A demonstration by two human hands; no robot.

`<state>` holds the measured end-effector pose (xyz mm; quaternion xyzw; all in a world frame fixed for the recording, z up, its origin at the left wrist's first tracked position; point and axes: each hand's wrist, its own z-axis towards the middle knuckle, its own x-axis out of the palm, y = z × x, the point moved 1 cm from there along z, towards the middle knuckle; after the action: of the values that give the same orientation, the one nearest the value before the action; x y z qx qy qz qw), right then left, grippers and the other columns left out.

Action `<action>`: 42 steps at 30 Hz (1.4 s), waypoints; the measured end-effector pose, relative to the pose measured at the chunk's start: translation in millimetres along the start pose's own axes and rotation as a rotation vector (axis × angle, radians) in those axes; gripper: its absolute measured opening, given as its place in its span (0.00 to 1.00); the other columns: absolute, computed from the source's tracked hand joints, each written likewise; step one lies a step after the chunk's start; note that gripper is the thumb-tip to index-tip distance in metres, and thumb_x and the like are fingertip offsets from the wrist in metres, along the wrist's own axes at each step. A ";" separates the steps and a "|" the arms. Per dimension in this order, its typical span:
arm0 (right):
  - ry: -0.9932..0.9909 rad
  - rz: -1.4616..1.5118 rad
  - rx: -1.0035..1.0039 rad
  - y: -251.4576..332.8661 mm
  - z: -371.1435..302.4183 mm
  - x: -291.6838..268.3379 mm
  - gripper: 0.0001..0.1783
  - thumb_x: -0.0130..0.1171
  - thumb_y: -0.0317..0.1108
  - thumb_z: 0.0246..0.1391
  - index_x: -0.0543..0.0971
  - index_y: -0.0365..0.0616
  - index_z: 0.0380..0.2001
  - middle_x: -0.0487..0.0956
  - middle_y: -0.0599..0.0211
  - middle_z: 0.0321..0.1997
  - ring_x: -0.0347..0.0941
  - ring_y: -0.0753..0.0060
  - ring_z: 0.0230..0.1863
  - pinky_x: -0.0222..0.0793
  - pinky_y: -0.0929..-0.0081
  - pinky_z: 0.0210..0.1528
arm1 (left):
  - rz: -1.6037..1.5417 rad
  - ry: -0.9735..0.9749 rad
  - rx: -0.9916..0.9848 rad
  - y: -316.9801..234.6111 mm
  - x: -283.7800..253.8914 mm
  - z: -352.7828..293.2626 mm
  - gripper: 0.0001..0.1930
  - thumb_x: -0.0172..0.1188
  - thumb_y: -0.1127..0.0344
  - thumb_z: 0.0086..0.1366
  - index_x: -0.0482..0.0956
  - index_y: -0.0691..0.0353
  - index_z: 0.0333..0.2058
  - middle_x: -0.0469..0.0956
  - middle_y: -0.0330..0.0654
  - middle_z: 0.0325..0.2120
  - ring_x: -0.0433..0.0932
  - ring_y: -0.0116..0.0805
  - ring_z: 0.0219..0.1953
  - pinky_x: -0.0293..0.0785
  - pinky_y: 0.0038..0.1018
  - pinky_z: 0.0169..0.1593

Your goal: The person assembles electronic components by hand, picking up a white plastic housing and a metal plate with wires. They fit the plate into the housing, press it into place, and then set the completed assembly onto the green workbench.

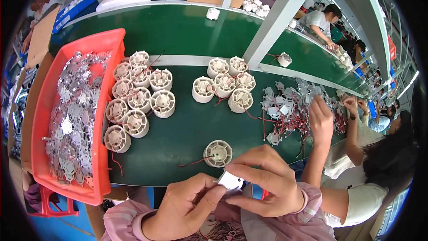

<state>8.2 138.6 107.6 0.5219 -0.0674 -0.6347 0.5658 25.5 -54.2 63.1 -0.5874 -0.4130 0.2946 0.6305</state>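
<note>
Between both hands, over the table's near edge, I hold a small white part (231, 181) with dark spots on its right side. My left hand (183, 207) pinches it from the left with thumb and forefinger. My right hand (269, 183) grips it from the right, fingers bent around it. Just beyond my fingertips stands a round cream plastic housing (218, 153), with a green spot at its middle and a red wire running out to the left.
A red bin (117, 58) of shiny metal plates stands left. Several cream housings (162, 102) cluster beside it, and more (224, 85) at centre. Metal plates with red wires (290, 107) lie right, under a co-worker's hand (321, 118). A green conveyor belt (169, 31) runs behind.
</note>
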 end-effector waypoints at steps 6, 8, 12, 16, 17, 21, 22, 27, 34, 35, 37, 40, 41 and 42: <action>-0.027 -0.160 -0.106 -3.8 -9.2 9.9 0.24 0.71 0.25 0.34 0.79 0.35 0.41 0.75 0.57 0.42 0.72 0.60 0.36 0.69 0.69 0.36 | -0.020 -0.011 -0.044 5.5 1.3 0.3 0.07 0.50 0.72 0.68 0.72 0.73 0.35 0.79 0.44 0.23 0.79 0.28 0.23 0.73 0.20 0.24; 0.003 -0.112 -0.125 -4.0 -9.9 11.1 0.24 0.70 0.24 0.35 0.79 0.36 0.41 0.75 0.57 0.42 0.71 0.59 0.36 0.69 0.68 0.36 | -0.146 0.071 -0.167 4.8 -0.3 0.5 0.07 0.50 0.74 0.68 0.73 0.75 0.38 0.80 0.48 0.26 0.82 0.34 0.27 0.77 0.22 0.28; -0.022 -0.083 0.073 -0.2 -7.6 12.6 0.22 0.70 0.25 0.33 0.80 0.36 0.38 0.75 0.58 0.41 0.71 0.59 0.34 0.69 0.68 0.34 | -0.390 0.153 -0.190 14.3 -9.5 -1.0 0.09 0.51 0.75 0.67 0.75 0.72 0.42 0.81 0.48 0.30 0.83 0.33 0.30 0.80 0.21 0.32; 0.071 -0.071 0.036 -7.8 -12.9 8.9 0.20 0.73 0.30 0.33 0.83 0.41 0.36 0.75 0.64 0.35 0.71 0.65 0.32 0.68 0.71 0.32 | -0.453 0.204 -0.271 12.6 -15.3 -0.9 0.09 0.51 0.75 0.67 0.74 0.73 0.43 0.81 0.48 0.30 0.83 0.33 0.30 0.81 0.22 0.31; 0.070 -0.131 -0.028 -7.9 -11.2 7.5 0.20 0.73 0.30 0.34 0.83 0.41 0.36 0.75 0.64 0.34 0.70 0.66 0.31 0.68 0.72 0.31 | -0.456 0.199 -0.275 11.1 -15.6 0.2 0.09 0.51 0.75 0.67 0.74 0.73 0.43 0.81 0.48 0.30 0.83 0.33 0.30 0.81 0.22 0.31; 0.049 -0.287 -0.202 -11.3 -10.6 13.0 0.20 0.74 0.30 0.33 0.83 0.41 0.36 0.75 0.66 0.32 0.69 0.70 0.27 0.66 0.76 0.26 | -0.330 0.116 -0.339 9.3 -9.8 4.7 0.09 0.50 0.79 0.66 0.74 0.76 0.42 0.80 0.53 0.30 0.83 0.42 0.30 0.83 0.27 0.33; 0.027 -0.334 -0.247 -12.4 -12.7 16.5 0.21 0.74 0.31 0.33 0.82 0.40 0.36 0.75 0.66 0.31 0.68 0.71 0.25 0.64 0.77 0.23 | -0.282 0.068 -0.295 11.3 -7.7 5.0 0.08 0.50 0.80 0.65 0.74 0.76 0.42 0.80 0.52 0.30 0.83 0.41 0.30 0.83 0.27 0.33; -0.096 -0.540 -0.419 -18.9 -23.8 28.1 0.22 0.75 0.33 0.33 0.81 0.36 0.35 0.75 0.65 0.26 0.66 0.72 0.18 0.61 0.80 0.18 | -0.111 -0.085 -0.063 25.9 4.9 4.1 0.09 0.49 0.81 0.65 0.75 0.74 0.41 0.81 0.49 0.30 0.83 0.37 0.32 0.83 0.24 0.33; -0.122 -0.361 0.000 -12.1 -20.9 36.2 0.25 0.75 0.32 0.31 0.79 0.33 0.36 0.76 0.63 0.25 0.67 0.70 0.18 0.62 0.78 0.18 | -0.106 -0.260 0.095 33.9 12.3 1.1 0.08 0.50 0.82 0.63 0.77 0.73 0.39 0.81 0.46 0.29 0.83 0.32 0.33 0.81 0.21 0.33; -0.112 -0.431 -0.039 -11.5 -21.0 37.2 0.25 0.75 0.31 0.31 0.79 0.32 0.36 0.76 0.62 0.25 0.67 0.70 0.19 0.63 0.78 0.18 | 0.003 -0.280 0.129 32.2 10.7 1.6 0.08 0.50 0.83 0.63 0.77 0.74 0.39 0.81 0.46 0.29 0.82 0.30 0.32 0.80 0.21 0.34; -0.084 -0.456 -0.044 -11.3 -23.6 36.3 0.26 0.76 0.31 0.31 0.79 0.32 0.37 0.76 0.61 0.26 0.69 0.69 0.20 0.64 0.77 0.19 | 0.113 -0.300 0.160 32.5 8.9 1.4 0.08 0.50 0.83 0.63 0.77 0.74 0.39 0.81 0.46 0.30 0.81 0.29 0.32 0.79 0.20 0.34; -0.031 -0.505 -0.055 -13.3 -26.4 34.0 0.27 0.76 0.31 0.31 0.79 0.32 0.38 0.77 0.58 0.28 0.71 0.67 0.23 0.66 0.76 0.21 | 0.037 -0.268 0.150 36.9 6.9 1.3 0.08 0.51 0.83 0.63 0.77 0.74 0.39 0.81 0.45 0.30 0.80 0.25 0.29 0.76 0.18 0.32; -0.049 -0.389 -0.024 -16.8 -24.7 32.3 0.27 0.76 0.31 0.31 0.79 0.32 0.38 0.77 0.57 0.29 0.72 0.66 0.24 0.68 0.76 0.23 | 0.036 -0.266 0.147 37.9 6.4 0.3 0.08 0.51 0.83 0.63 0.77 0.74 0.39 0.81 0.45 0.30 0.80 0.25 0.29 0.76 0.18 0.32; -0.067 -0.273 0.008 -20.3 -23.1 30.6 0.28 0.76 0.31 0.31 0.79 0.32 0.38 0.77 0.56 0.30 0.73 0.65 0.26 0.69 0.75 0.25 | 0.053 -0.253 0.137 39.1 6.3 -1.5 0.08 0.52 0.83 0.62 0.77 0.74 0.39 0.81 0.45 0.29 0.80 0.25 0.28 0.76 0.18 0.31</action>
<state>17.7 133.2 65.6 0.5070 -0.0169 -0.7226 0.4696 34.3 -44.3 25.7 -0.5118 -0.4524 0.4105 0.6040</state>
